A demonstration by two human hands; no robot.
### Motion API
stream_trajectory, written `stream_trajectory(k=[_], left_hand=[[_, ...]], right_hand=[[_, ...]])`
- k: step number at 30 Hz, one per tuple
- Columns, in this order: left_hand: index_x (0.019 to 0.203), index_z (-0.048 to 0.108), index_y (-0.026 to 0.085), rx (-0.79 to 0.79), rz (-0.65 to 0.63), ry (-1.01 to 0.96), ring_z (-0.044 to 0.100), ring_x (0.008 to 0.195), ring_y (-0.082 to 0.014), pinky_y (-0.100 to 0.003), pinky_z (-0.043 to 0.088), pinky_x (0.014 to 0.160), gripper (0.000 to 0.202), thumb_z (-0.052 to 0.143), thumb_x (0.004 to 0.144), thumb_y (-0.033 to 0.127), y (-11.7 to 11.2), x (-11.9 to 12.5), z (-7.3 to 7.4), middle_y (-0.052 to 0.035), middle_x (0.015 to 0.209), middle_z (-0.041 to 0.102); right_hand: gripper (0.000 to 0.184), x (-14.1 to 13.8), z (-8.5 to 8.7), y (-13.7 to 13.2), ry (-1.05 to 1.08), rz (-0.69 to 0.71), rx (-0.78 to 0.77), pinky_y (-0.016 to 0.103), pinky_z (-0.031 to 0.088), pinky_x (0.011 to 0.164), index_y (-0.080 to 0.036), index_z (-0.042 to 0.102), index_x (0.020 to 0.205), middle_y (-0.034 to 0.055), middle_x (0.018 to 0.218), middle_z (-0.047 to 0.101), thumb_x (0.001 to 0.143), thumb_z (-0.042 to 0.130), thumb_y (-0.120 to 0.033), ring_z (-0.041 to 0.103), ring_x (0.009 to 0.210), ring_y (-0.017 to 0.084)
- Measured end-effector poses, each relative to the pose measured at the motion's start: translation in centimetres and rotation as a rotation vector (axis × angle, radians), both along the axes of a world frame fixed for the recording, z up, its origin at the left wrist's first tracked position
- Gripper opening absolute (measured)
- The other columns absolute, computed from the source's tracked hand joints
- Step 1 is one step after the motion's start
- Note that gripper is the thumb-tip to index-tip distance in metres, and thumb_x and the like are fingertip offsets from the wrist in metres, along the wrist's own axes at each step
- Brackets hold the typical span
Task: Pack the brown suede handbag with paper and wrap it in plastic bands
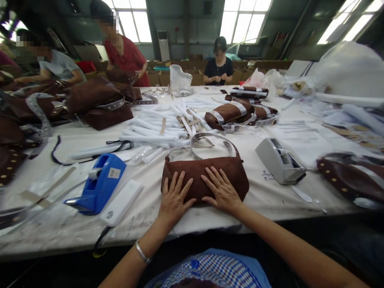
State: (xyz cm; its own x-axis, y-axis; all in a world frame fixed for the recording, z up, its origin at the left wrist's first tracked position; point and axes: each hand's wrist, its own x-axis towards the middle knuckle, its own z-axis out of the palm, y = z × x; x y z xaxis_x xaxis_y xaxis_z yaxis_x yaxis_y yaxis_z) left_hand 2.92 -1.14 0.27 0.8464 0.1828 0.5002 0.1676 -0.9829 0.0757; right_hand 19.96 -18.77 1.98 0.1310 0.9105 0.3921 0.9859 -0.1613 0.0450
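Note:
A brown suede handbag (pixel 231 170) lies flat on the white table (pixel 270 200) right in front of me, its wrapped handle (pixel 210 140) arching away from me. My left hand (pixel 174 200) rests flat on the bag's near left part, fingers spread and open. My right hand (pixel 220 190) lies flat on the bag's middle, fingers stretched out too. Neither hand grips anything. A silver bracelet (pixel 141 252) circles my left wrist.
A blue tape dispenser (pixel 99 184) and a white flat device (pixel 121 202) sit left of the bag, a grey tape dispenser (pixel 279 160) to the right. White paper rolls (pixel 156 128) and more brown bags (pixel 99 104) lie farther off. Three people work at the far side.

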Motion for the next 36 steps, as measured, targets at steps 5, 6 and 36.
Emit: stream_trajectory(k=[5,6,36], left_hand=[[0.152,0.039,0.027,-0.038,0.073,-0.021,0.022,0.151,-0.0353,-0.058,0.022,0.119,0.071,0.062,0.089,0.052,-0.3,-0.2,-1.3,-0.0129,0.162,0.028],[0.152,0.039,0.026,-0.04,0.072,-0.023,0.022,0.151,-0.035,-0.057,0.022,0.119,0.072,0.062,0.089,0.052,-0.3,-0.1,-1.5,-0.0131,0.162,0.028],[0.153,0.036,0.026,-0.008,0.101,-0.005,0.031,0.148,-0.0322,-0.052,0.037,0.114,0.067,0.058,0.092,0.041,-1.6,-2.1,-0.9,-0.0114,0.164,0.025]], right_hand=[[0.088,-2.1,4.6,1.2,0.002,0.008,0.215,0.064,0.011,0.121,-0.016,0.013,0.159,0.0173,0.164,0.015,0.095,0.043,-0.067,0.012,0.151,0.038],[0.09,-2.4,4.9,1.8,0.004,0.02,0.245,0.065,0.009,0.121,-0.015,0.012,0.16,0.0171,0.165,0.014,0.094,0.042,-0.069,0.011,0.151,0.039],[0.062,4.9,3.0,-6.5,1.47,-0.35,0.385,0.046,0.041,0.115,-0.027,0.055,0.139,0.006,0.143,0.057,0.086,0.066,-0.058,0.051,0.133,0.031]])
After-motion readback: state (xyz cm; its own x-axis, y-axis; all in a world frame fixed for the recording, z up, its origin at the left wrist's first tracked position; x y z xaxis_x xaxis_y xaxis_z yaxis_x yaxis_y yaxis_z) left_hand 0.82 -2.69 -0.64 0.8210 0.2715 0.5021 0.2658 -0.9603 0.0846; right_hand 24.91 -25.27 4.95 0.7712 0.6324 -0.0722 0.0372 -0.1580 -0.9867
